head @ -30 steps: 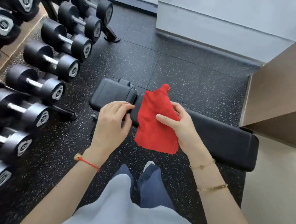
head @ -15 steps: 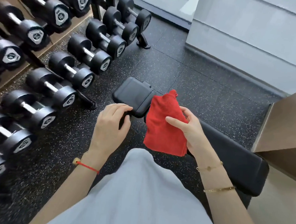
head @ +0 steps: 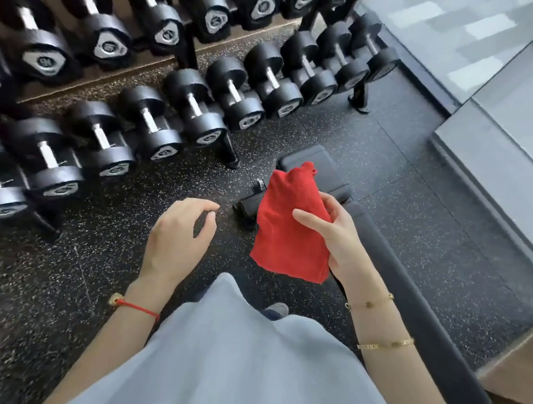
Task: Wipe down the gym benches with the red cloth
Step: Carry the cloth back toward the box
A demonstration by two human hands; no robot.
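Here right hand [head: 337,239] fingers grip red cloth [head: 289,224] above bench [head: 412,302]; left hand [head: 177,241] loosely curled, empty; speckled floor [head: 407,190].

Right hand [head: 337,239]: grips red cloth [head: 289,224] above black bench [head: 412,299].
Left hand [head: 177,235]: loosely curled, holding nothing, over speckled floor [head: 393,169].
Dumbbells [head: 182,110]: racked, left.

Place is gym, free-weights area. Two-level rack [head: 188,52] along left side, full of black dumbbells [head: 183,107] with steel handles and grey end badges. Floor [head: 379,148] is black rubber tiles with light speckles, seams visible. Black padded workout bench [head: 419,303] stands on floor beside rack. Grey wall panels [head: 512,135] at right.
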